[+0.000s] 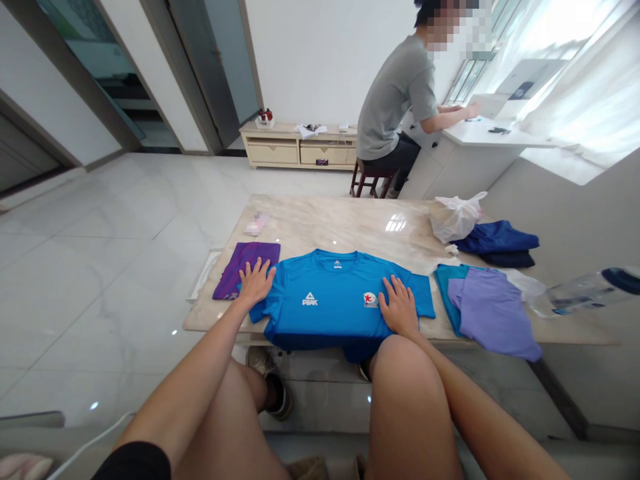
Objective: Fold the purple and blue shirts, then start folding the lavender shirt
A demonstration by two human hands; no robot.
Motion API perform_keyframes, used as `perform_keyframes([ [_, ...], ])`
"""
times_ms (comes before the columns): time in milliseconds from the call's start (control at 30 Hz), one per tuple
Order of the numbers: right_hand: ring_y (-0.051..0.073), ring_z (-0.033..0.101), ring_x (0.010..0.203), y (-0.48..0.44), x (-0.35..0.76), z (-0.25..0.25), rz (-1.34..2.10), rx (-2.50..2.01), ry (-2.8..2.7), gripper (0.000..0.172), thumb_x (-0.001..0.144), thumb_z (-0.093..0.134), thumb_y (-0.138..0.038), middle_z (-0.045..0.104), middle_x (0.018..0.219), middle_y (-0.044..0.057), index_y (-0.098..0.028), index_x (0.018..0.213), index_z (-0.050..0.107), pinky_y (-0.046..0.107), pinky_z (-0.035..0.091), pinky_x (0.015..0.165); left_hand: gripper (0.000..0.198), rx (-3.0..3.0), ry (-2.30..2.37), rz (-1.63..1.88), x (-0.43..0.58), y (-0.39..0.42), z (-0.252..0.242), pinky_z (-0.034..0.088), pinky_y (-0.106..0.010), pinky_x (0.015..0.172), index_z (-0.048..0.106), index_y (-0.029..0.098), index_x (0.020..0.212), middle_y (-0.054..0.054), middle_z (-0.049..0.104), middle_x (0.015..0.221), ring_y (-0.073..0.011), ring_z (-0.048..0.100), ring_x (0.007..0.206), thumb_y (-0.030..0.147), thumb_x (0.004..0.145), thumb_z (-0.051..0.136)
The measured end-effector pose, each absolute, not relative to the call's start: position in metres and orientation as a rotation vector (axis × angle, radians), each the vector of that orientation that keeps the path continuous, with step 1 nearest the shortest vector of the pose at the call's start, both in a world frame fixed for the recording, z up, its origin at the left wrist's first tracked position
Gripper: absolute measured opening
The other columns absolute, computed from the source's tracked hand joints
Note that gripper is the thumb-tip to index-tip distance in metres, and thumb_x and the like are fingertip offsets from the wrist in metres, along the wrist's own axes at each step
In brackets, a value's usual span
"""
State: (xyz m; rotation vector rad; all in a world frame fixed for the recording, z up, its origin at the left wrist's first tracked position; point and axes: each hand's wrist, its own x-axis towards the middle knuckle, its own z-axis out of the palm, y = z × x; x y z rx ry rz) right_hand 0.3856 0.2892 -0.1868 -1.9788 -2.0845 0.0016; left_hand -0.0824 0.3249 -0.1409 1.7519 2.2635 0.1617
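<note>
Blue T-shirt [333, 300] under 2 hands [256, 283] [399, 307]

A pink-and-white packet [257, 224] on the far side of the surface [340, 223] is blurred past reading. The hem of the blue T-shirt [330, 300] drops past the near edge, partly behind a bare thigh [407, 400]. A white plastic bag [453, 217] covers part of the navy clothes [500, 239]. The clear bottle [580, 293] is cut off by the right edge. The seated person [395, 107] has a pixelated head, cropped by the top edge; items on the low cabinet [295, 150] are too small to tell
</note>
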Motion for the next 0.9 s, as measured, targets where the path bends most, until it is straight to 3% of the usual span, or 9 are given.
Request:
perform_keyframes([
  [233, 0.033, 0.037, 0.169, 0.289, 0.388, -0.189, -0.010, -1.973, -2.080, 0.064, 0.116, 0.033, -0.044, 0.041, 0.182, 0.016, -0.015, 0.170, 0.053, 0.058, 0.028, 0.137, 0.077, 1.661, 2.319, 0.171, -0.098, 0.316, -0.145, 0.014, -0.066, 0.142, 0.033, 0.029, 0.181, -0.003, 0.021, 0.190, -0.0332, 0.014, 0.177, 0.058, 0.114, 0.009],
  [467, 0.033, 0.037, 0.169, 0.288, 0.388, -0.190, -0.012, -1.977, -2.083, 0.065, 0.117, 0.031, -0.046, 0.041, 0.182, 0.016, -0.016, 0.171, 0.053, 0.058, 0.028, 0.138, 0.077, 1.642, 2.350, 0.150, -0.107, 0.314, -0.145, 0.013, -0.064, 0.143, 0.031, 0.026, 0.182, -0.005, 0.019, 0.190, -0.0357, 0.013, 0.177, 0.059, 0.113, 0.027],
  [900, 0.032, 0.038, 0.168, 0.288, 0.388, -0.187, -0.032, -1.954, -2.083, 0.065, 0.116, 0.032, -0.046, 0.043, 0.181, 0.016, -0.016, 0.169, 0.054, 0.057, 0.029, 0.137, 0.080, 1.539, 2.461, 0.228, -0.128, 0.328, -0.149, 0.009, -0.062, 0.143, 0.035, 0.022, 0.181, -0.006, 0.023, 0.190, -0.0369, 0.014, 0.177, 0.060, 0.110, 0.029],
])
